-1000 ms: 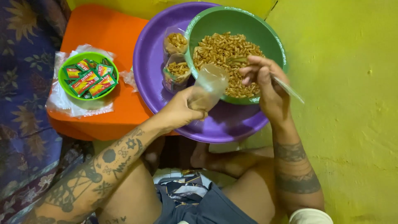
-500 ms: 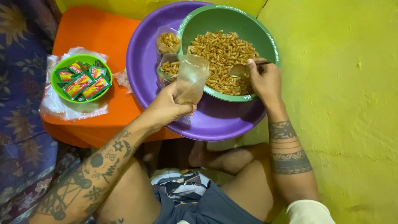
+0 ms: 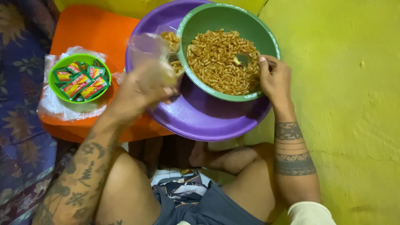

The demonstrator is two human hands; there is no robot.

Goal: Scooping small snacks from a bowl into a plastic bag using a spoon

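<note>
The work looks partly done: two small filled cups (image 3: 171, 41) of the fried macaroni snack already sit in the purple basin (image 3: 200, 118), just beside the green bowl (image 3: 227, 16), one near its rim and another below it, half hidden by the left hand. The bowl itself is well loaded with the snack (image 3: 218, 60), so by the look of it plenty of portions are left to fill. The clear plastic cup (image 3: 146, 50) held up now appears empty or nearly so, though motion blur makes that hard to judge.

The left hand (image 3: 139, 89) is raised over the near edge of the basin, forearm coming in from the lower left, fingers clenched around the cup and tilting it toward the bowl. The right hand (image 3: 275, 79) rests on the bowl's right rim, wrist bent down, fingers closed on the handle of a spoon (image 3: 241, 60) whose head is dug into the snack; the grip itself is partly hidden behind the knuckles.

To the left, on the orange bench (image 3: 96, 29), a small green bowl (image 3: 56, 89) of red and yellow seasoning packets (image 3: 79, 83) stands on a sheet of clear plastic (image 3: 62, 110), well apart from both hands
</note>
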